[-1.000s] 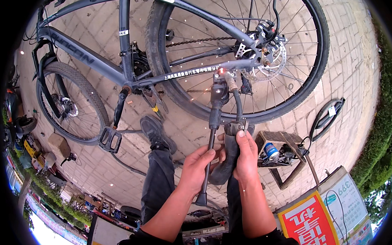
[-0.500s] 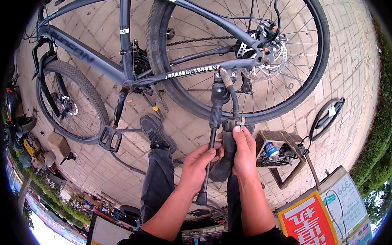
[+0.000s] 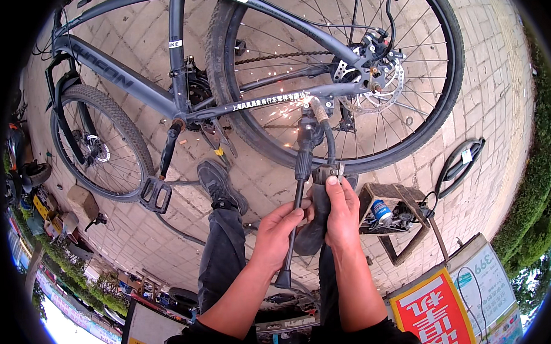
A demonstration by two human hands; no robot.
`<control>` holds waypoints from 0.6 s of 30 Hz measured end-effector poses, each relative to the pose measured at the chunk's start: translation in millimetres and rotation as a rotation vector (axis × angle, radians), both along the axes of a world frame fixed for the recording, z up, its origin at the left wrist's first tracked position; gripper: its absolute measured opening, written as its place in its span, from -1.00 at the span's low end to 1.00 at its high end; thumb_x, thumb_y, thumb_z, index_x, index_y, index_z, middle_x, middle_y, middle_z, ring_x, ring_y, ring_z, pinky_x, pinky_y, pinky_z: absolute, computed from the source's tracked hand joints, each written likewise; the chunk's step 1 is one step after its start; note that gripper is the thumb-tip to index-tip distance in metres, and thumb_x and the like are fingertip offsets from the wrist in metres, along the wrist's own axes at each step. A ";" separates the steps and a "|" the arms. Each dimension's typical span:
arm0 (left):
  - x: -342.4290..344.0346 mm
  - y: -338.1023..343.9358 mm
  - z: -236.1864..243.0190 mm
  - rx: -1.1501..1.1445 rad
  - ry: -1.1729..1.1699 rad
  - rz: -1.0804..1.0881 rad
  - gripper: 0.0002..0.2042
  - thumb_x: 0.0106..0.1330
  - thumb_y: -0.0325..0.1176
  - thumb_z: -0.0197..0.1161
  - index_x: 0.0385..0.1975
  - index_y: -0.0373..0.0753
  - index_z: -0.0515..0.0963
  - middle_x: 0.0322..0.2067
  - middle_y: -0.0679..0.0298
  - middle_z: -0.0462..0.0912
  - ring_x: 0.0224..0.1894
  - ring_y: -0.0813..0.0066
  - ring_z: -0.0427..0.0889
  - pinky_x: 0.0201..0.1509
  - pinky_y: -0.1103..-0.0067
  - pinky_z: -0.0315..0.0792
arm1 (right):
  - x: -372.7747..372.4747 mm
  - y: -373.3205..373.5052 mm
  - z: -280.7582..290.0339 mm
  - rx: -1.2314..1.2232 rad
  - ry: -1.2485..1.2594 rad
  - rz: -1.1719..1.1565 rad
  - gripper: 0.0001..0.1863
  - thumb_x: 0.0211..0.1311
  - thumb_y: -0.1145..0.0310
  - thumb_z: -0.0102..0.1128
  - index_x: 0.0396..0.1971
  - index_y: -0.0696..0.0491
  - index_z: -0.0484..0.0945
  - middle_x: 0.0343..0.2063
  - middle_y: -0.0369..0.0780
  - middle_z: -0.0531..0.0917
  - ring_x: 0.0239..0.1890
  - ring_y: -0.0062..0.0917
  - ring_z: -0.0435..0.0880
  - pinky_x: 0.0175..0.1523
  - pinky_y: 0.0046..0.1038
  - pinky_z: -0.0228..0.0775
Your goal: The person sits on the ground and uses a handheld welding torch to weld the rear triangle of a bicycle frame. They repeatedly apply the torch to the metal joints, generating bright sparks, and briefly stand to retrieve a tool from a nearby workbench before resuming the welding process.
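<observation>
Sparks (image 3: 280,109) scatter in front of the lower left part of the bicycle's rear wheel (image 3: 456,56), around the tip of a black torch (image 3: 322,197) and out to its left. The torch lies between the person's hands, just below the wheel: its thick handle sits in the right hand (image 3: 345,217), and its bent neck reaches up across the tyre to the lower bar (image 3: 255,104) of the bike frame (image 3: 123,74).

The right hand is closed around that handle, thumb pressed on top near the neck. The left hand (image 3: 276,225), below the wheel and left of the torch, pinches the slim leg of a black kickstand (image 3: 302,166) between thumb and fingers. The kickstand meets the bar in front of the wheel and slants down past the tyre, its foot below the left hand. Whether the left fingertips also touch the torch, one cannot tell.

Left of the rear wheel are a pedal (image 3: 155,195), a dark shoe (image 3: 220,181) and the front wheel (image 3: 139,125). Below the wheel, right of the hands, stands a wooden box (image 3: 412,202) holding a blue and white can (image 3: 381,212). Farther right of the wheel lies a black loop (image 3: 448,177) with a white tag.
</observation>
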State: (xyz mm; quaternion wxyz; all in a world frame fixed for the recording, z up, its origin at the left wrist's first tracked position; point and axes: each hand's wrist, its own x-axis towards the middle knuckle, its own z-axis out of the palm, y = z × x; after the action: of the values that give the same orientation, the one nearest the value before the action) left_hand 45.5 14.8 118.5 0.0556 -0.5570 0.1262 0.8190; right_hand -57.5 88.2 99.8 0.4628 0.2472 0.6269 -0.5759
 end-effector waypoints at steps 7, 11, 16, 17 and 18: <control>-2.3 -1.0 1.6 0.035 0.008 0.014 -0.72 0.38 -0.44 0.03 0.00 -0.44 0.48 -0.24 0.26 0.56 -0.17 0.55 0.50 -0.01 0.63 0.38 | 0.1 1.4 6.6 0.000 0.000 -0.059 -0.67 0.40 0.16 -0.08 -0.26 0.18 0.42 -0.47 -0.14 0.59 -0.68 -0.57 0.49 -0.59 -0.55 0.37; 1.0 0.0 -1.2 0.031 0.041 0.020 -0.71 0.38 -0.44 0.03 0.01 -0.45 0.47 -0.23 0.24 0.57 -0.16 0.52 0.51 -0.01 0.60 0.39 | 0.7 5.0 4.4 -0.008 0.003 -0.022 -0.68 0.39 0.17 -0.08 -0.24 0.18 0.42 -0.46 -0.14 0.59 -0.67 -0.58 0.50 -0.59 -0.55 0.37; 2.5 1.6 -2.5 0.032 0.035 0.036 -0.71 0.38 -0.44 0.03 0.02 -0.44 0.47 -0.22 0.25 0.57 -0.16 0.54 0.52 -0.02 0.61 0.40 | -1.1 0.7 6.1 0.009 0.018 0.013 -0.70 0.40 0.19 -0.07 -0.24 0.17 0.42 -0.46 -0.17 0.59 -0.67 -0.60 0.49 -0.58 -0.58 0.36; 2.3 1.4 -2.0 0.031 0.027 0.039 -0.71 0.38 -0.44 0.03 0.02 -0.44 0.47 -0.21 0.25 0.57 -0.16 0.55 0.52 -0.02 0.62 0.40 | -1.3 0.0 5.6 0.014 0.019 0.016 -0.70 0.40 0.19 -0.07 -0.25 0.16 0.43 -0.47 -0.18 0.59 -0.67 -0.61 0.49 -0.58 -0.58 0.36; 1.6 1.2 -1.2 0.029 0.019 0.041 -0.72 0.38 -0.44 0.03 0.01 -0.44 0.47 -0.21 0.25 0.57 -0.16 0.55 0.52 -0.02 0.62 0.40 | -1.3 -0.5 5.3 0.019 0.019 0.020 -0.70 0.40 0.19 -0.07 -0.25 0.16 0.43 -0.47 -0.18 0.59 -0.67 -0.62 0.49 -0.58 -0.59 0.35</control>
State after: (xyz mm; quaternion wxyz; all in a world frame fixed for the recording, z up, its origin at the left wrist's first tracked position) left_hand 47.1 16.0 117.3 0.0457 -0.5509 0.1032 0.8269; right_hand -58.8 87.7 105.1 0.4601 0.2397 0.6393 -0.5677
